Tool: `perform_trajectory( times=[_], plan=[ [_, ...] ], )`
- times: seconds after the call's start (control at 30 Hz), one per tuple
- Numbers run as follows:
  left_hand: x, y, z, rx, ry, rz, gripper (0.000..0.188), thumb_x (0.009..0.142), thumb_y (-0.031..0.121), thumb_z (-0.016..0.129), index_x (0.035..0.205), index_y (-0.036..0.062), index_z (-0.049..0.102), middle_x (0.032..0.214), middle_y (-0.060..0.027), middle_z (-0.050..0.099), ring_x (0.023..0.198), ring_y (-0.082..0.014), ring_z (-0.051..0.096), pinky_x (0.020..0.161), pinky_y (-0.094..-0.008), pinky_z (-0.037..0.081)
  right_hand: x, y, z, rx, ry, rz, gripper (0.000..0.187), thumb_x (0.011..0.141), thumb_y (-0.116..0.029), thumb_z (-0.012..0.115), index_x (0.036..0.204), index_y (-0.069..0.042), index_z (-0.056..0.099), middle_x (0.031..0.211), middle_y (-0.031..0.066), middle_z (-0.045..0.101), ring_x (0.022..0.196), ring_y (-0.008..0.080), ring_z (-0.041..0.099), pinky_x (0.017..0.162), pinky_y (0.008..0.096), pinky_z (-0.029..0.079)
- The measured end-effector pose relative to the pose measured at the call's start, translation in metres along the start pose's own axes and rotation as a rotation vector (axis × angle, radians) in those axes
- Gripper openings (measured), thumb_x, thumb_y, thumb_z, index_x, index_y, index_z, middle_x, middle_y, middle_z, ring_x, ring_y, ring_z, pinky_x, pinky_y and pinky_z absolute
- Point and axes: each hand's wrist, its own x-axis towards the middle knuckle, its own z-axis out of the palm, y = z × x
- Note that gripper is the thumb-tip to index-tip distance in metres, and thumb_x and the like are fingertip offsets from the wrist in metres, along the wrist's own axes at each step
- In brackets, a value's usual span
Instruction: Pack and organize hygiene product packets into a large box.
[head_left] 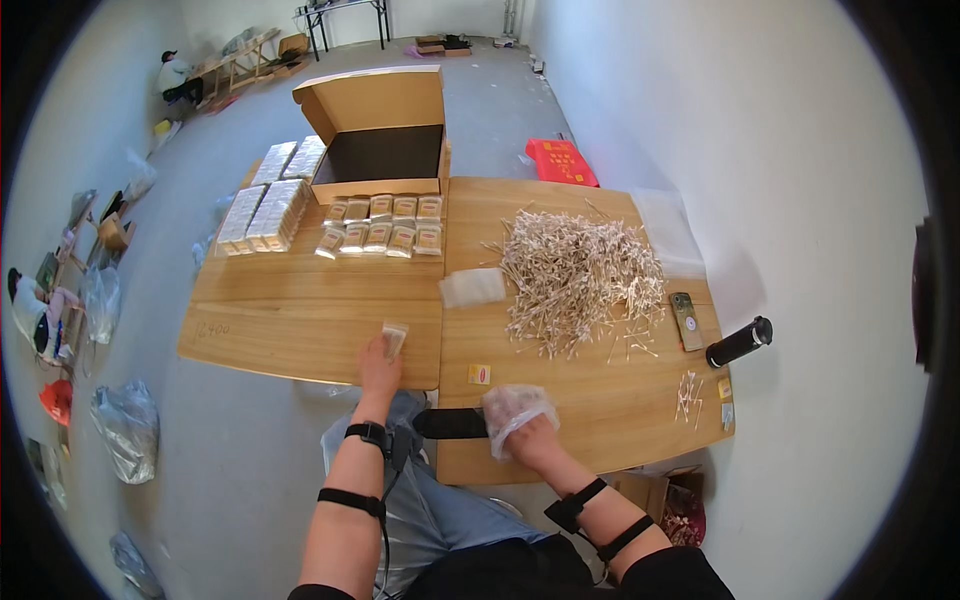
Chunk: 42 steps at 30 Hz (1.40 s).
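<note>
Close to the near edge of the left table, my left hand [378, 368] is closed on a small clear plastic bag [396, 338], which stands up from the fingers. My right hand [532, 440] reaches into the mouth of a larger clear plastic bag [515, 402] at the near edge of the right table. Its fingers are hidden inside that bag, and what lies in it is too blurred to name. Between the hands, a small yellow and white card [480, 374] lies flat. A black strip [447, 423] sits against the larger bag.
A big heap of cotton swabs [580, 280] covers the right table's middle, beside flat clear bags [473, 288]. A phone [686, 321] and black bottle [740, 343] stand at right. Filled packets [377, 237], white stacks [265, 216] and an opened carton [375, 185] sit farther back.
</note>
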Motion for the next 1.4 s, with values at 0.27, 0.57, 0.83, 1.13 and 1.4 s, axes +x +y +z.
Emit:
perform_trajectory(
  times=[0.27, 0.57, 0.83, 1.13, 1.4],
  plan=[
    [-0.062, 0.038, 0.0, -0.758, -0.07, -0.197, 0.057, 0.077, 0.011, 0.071, 0.129, 0.0, 0.049, 0.12, -0.0147, 0.06, 0.113, -0.0251, 0.056, 0.097, -0.0327, 0.043, 0.006, -0.013, -0.016, 0.127, 0.215, 0.029, 0.043, 0.082, -0.011, 0.057, 0.124, -0.002, 0.055, 0.117, 0.0204, 0.06, 0.106, 0.0381, 0.058, 0.095, 0.0459, 0.045],
    [-0.135, 0.138, -0.032, -1.086, -0.484, 0.014, 0.064, 0.078, 0.008, 0.073, 0.135, 0.001, 0.044, 0.125, -0.0087, 0.055, 0.114, -0.0164, 0.053, 0.1, -0.0306, 0.041, -0.027, -0.012, -0.049, 0.432, -0.004, 0.181, 0.035, 0.08, -0.005, 0.061, 0.114, -0.003, 0.059, 0.113, 0.0202, 0.06, 0.109, 0.0391, 0.056, 0.093, 0.0457, 0.045],
    [-0.166, 0.175, -0.033, -0.761, -0.892, 0.051, 0.051, 0.082, 0.018, 0.074, 0.126, 0.0019, 0.053, 0.114, -0.0085, 0.061, 0.102, -0.015, 0.058, 0.085, -0.0299, 0.048, -0.054, -0.049, -0.124, 0.385, 0.414, 0.287, 0.039, 0.077, 0.002, 0.062, 0.115, -0.007, 0.06, 0.113, 0.0167, 0.059, 0.099, 0.0365, 0.06, 0.081, 0.0411, 0.051],
    [-0.179, 0.159, 0.014, -0.651, -0.469, 0.402, 0.046, 0.084, 0.012, 0.068, 0.127, 0.0027, 0.053, 0.117, -0.0173, 0.06, 0.107, -0.0304, 0.059, 0.091, -0.0356, 0.048, -0.055, -0.014, -0.057, 0.545, 0.316, 0.307, 0.034, 0.077, 0.002, 0.061, 0.11, -0.008, 0.062, 0.112, 0.0166, 0.06, 0.096, 0.0367, 0.061, 0.081, 0.0411, 0.051],
    [-0.17, 0.157, 0.039, -0.324, -0.169, 0.598, 0.044, 0.078, -0.003, 0.058, 0.122, -0.0034, 0.053, 0.117, -0.0224, 0.057, 0.103, -0.0421, 0.056, 0.09, -0.0427, 0.048, -0.036, 0.009, -0.029, 0.012, 0.594, 0.426, 0.035, 0.072, 0.001, 0.064, 0.106, -0.002, 0.059, 0.09, 0.0177, 0.062, 0.081, 0.0325, 0.062, 0.07, 0.0386, 0.051]
  ],
)
